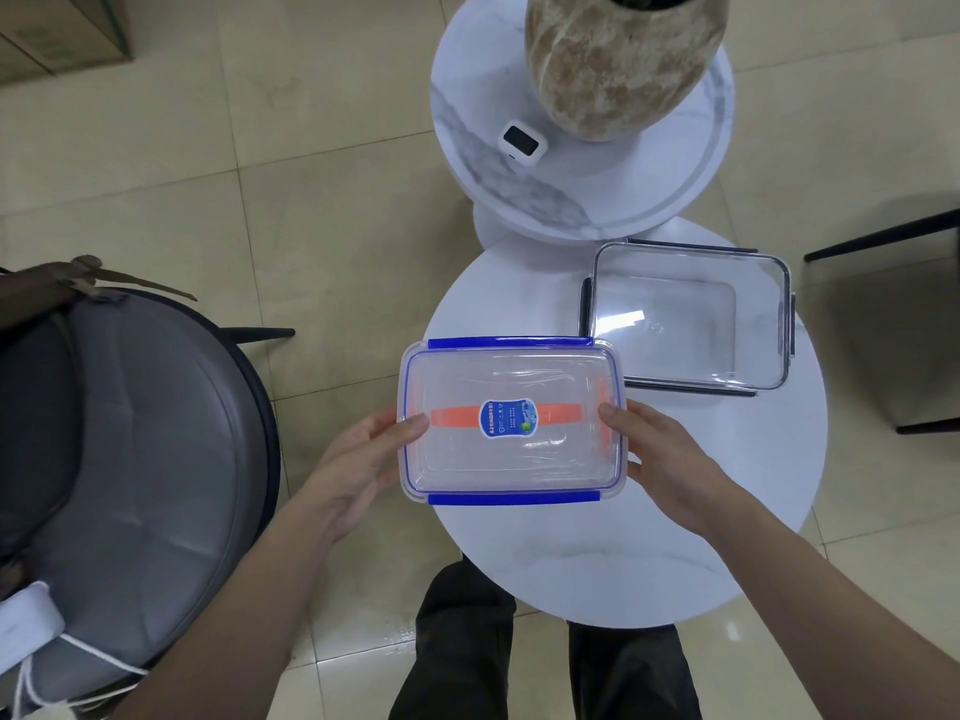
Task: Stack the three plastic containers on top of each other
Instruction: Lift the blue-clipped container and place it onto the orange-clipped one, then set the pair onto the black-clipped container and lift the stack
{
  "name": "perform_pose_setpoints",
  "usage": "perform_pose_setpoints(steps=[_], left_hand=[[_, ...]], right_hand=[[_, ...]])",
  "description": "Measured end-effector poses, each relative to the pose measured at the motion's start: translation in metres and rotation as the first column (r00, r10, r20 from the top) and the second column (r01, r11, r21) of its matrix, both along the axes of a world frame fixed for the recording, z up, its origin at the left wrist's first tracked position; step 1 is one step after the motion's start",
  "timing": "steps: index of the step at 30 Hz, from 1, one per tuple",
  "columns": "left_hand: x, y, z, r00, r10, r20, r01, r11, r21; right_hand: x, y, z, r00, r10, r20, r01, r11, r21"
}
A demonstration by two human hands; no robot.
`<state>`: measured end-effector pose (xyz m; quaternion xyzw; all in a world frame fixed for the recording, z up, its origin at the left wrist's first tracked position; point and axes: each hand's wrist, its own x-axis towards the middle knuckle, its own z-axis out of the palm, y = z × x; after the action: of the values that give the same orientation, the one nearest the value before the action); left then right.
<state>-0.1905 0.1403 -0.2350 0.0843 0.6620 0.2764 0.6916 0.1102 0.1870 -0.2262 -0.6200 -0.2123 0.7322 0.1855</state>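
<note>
A clear plastic container [511, 459] with blue clips, an orange handle and a blue label is held over the left edge of the round white table [623, 553]. My left hand [358, 459] grips its left end and my right hand [660, 454] grips its right end, thumbs on the lid. A second clear container [691, 314] with dark clips rests on the table at the back right, apart from the held one. I see no third container.
A higher round marble table [519, 163] stands behind, bearing a large mottled vase [618, 59] and a small white device [521, 141]. A grey cushioned chair [130, 459] is at left, a dark chair leg [883, 236] at right. My legs are below the table.
</note>
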Motion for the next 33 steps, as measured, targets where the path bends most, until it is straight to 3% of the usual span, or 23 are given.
perform_pose_setpoints(steps=[10, 16, 26, 33], left_hand=[[-0.004, 0.001, 0.017, 0.998, -0.063, -0.01, 0.063, 0.998, 0.015], [0.0, 0.01, 0.055, 0.987, -0.129, -0.097, 0.138, 0.986, 0.094], [0.049, 0.065, 0.127, 0.959, -0.243, -0.146, 0.272, 0.934, 0.232], [0.103, 0.112, 0.131, 0.956, -0.258, -0.141, 0.285, 0.928, 0.239]], right_hand=[[-0.002, -0.004, 0.012, 0.999, 0.011, 0.05, -0.012, 1.0, 0.023], [0.005, 0.003, 0.044, 0.998, 0.018, 0.06, -0.023, 0.996, 0.083], [0.063, 0.038, 0.117, 0.995, 0.012, 0.1, -0.036, 0.972, 0.233], [0.118, 0.08, 0.13, 0.992, -0.054, 0.113, 0.017, 0.952, 0.307]])
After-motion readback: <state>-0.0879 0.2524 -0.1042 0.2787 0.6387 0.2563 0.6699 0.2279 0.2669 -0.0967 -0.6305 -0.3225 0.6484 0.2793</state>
